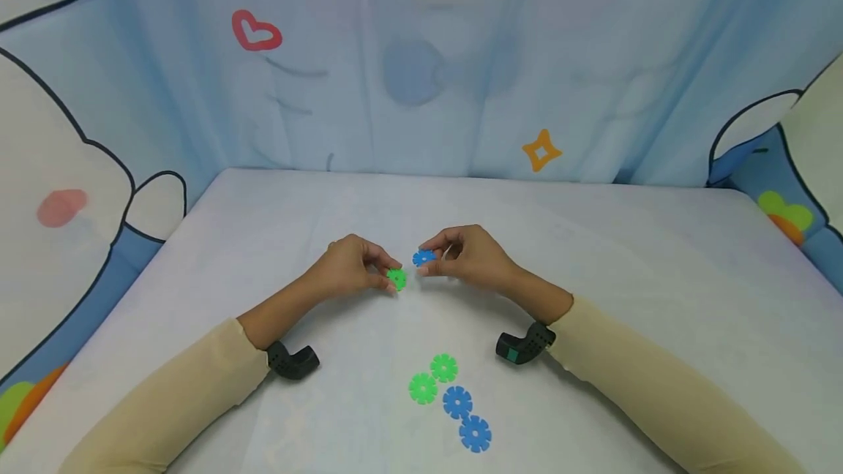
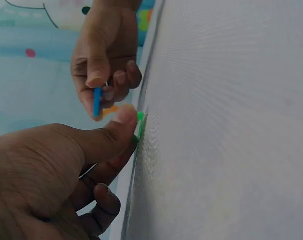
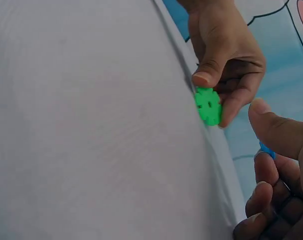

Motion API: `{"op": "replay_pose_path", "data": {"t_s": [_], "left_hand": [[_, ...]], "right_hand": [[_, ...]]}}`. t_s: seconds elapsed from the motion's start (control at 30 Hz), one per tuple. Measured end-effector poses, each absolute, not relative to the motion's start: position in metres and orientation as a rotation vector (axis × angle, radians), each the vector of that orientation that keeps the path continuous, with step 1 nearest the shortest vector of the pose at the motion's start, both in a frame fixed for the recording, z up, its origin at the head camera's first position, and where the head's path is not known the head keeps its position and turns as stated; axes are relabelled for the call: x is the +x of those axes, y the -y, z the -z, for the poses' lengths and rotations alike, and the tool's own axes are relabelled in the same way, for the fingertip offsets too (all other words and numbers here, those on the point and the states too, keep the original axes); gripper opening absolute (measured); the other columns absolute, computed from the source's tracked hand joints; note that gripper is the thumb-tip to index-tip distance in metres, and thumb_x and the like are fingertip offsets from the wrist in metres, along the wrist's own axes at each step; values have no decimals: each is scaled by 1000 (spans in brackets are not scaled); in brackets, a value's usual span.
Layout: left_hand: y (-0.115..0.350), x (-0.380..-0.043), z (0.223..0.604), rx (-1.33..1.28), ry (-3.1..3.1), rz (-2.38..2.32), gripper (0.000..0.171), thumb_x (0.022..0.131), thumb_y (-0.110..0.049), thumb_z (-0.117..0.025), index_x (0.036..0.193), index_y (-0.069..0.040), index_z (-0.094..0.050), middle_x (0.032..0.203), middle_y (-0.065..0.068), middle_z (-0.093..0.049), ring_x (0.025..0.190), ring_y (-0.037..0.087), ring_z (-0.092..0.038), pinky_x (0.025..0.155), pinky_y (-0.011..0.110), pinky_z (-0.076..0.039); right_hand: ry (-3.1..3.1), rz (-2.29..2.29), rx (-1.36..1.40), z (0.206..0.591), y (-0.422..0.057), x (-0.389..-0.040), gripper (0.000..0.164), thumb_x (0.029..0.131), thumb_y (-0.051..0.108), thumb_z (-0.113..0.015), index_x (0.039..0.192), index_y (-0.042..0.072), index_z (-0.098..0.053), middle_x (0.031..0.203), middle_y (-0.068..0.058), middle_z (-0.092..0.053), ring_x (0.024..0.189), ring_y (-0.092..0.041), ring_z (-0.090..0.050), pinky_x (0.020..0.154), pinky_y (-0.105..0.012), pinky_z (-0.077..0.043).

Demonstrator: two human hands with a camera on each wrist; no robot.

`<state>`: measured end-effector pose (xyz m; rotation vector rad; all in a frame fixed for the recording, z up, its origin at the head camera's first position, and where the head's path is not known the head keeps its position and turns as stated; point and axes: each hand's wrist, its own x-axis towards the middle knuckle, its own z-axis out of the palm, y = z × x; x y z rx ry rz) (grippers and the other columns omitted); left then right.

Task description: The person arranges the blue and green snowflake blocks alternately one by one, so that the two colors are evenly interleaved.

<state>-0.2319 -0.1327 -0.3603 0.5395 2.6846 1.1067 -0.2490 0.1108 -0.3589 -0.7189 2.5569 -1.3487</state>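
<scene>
Between thumb and fingertips, my left hand (image 1: 349, 265) pinches a green notched disc (image 1: 397, 279), a flat flower-shaped connector piece. Facing it, my right hand (image 1: 476, 258) pinches a blue notched disc (image 1: 424, 258) of the same kind. Both hands are held up over the white table, and a small gap separates the two discs. In the right wrist view the green disc (image 3: 209, 106) shows its flat face and slots, while the blue disc (image 3: 266, 150) is mostly hidden by the thumb and fingers. From the left wrist the blue disc (image 2: 97, 102) appears edge-on.
Closer to the body, two green discs (image 1: 423, 388) and two blue discs (image 1: 475, 434) lie flat on the white tablecloth (image 1: 296, 203). A light blue printed curtain (image 1: 421, 57) hangs behind the table's far edge. Each wrist carries a black camera (image 1: 293, 362).
</scene>
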Motion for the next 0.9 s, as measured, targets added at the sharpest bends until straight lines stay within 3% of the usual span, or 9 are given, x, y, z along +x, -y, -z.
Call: {"op": "replay_pose_path", "data": {"t_s": [0.1,0.37,0.9], "left_hand": [[133,-231,358,583,-2757,-1001,27,74,-31,-87,98,-23,-77,81,-13,-71,83,6,-63,111,62,-19],[130,-230,351,645,-2812,-917,30,72,-33,-88,96,-21,-74,76,-14,-68,82,7,-61,97,48,-27],[131,-226,360,601,-2791,-906,29,73,-33,-87,95,-20,-73,75,-11,-67,73,5,-59,94,47,-26]], "right_hand": [[-2593,1247,-787,361,-111,-250,32,77,24,-85,105,12,-75,76,2,-63,62,-13,-53,56,-22,-44],[-2656,1062,-856,360,-108,-248,36,75,33,-86,104,16,-75,73,6,-64,67,-12,-53,63,-23,-44],[-2678,986,-884,371,-102,-243,37,77,35,-84,107,16,-76,76,6,-64,68,-11,-53,63,-24,-44]]}}
